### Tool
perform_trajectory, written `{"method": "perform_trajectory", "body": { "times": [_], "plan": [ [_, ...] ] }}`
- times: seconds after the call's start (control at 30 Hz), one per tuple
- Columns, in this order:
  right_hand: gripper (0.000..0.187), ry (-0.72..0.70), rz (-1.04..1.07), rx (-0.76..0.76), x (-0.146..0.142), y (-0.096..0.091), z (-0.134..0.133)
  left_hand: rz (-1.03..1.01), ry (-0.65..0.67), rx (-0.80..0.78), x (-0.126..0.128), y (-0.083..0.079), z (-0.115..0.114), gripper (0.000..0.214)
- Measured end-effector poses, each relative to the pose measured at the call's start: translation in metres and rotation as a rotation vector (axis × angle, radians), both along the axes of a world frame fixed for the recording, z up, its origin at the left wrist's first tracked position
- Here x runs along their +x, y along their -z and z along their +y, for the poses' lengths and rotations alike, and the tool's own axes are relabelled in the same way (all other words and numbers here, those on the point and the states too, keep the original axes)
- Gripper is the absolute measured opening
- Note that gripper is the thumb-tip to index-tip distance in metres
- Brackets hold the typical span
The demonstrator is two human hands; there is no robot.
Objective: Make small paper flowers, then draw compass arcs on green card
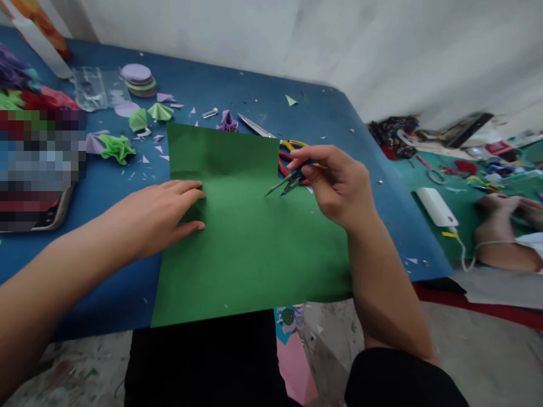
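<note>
Green paper sheet point(237, 249), notched at its upper right corner, lying on the blue table point(305, 90) with its lower margin close to the near edge. The left hand point(159, 217) rests over the sheet's left side, fingers loosely extended and thumb set apart, gripping nothing. The right hand point(339, 183) pinches the top of a drawing compass point(291, 183) between thumb and fingers; its two legs stand slightly spread and tilted above the middle of the sheet. Whether either tip touches the paper cannot be told. Likely faults: light pressure from the left hand would let the sheet skid or rotate; a hard push on the compass point could pierce or tear the paper; a grip bearing on the legs could alter their spread. The right forearm, crossing the sheet's right side, might drag it. Scissors point(254, 125), just beyond the sheet near the right hand, could obstruct the knuckles.
</note>
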State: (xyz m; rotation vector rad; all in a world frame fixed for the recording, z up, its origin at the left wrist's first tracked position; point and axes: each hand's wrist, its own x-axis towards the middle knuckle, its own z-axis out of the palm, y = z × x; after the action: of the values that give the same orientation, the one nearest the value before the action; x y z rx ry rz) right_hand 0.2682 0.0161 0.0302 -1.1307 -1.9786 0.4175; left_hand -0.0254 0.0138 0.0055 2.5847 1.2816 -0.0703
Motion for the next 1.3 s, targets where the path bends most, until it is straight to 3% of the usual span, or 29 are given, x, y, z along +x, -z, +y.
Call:
{"method": "perform_trajectory", "body": {
  "times": [0.4,0.87,1.3],
  "plan": [
    [0.02,-0.016,0.095,-0.06,0.0035,0.0037,0.0006,-0.013,-0.019,0.006,0.0002,0.0012,-0.001,0.059],
    [0.021,-0.071,0.13,-0.016,-0.0004,0.0055,-0.0046,-0.025,-0.013,0.009,-0.0007,0.0012,-0.0022,0.058],
    [0.015,0.007,0.121,-0.045,-0.0043,0.0024,-0.0069,-0.02,-0.036,-0.044,0.0006,-0.0026,-0.0024,0.058]
  ]
}}
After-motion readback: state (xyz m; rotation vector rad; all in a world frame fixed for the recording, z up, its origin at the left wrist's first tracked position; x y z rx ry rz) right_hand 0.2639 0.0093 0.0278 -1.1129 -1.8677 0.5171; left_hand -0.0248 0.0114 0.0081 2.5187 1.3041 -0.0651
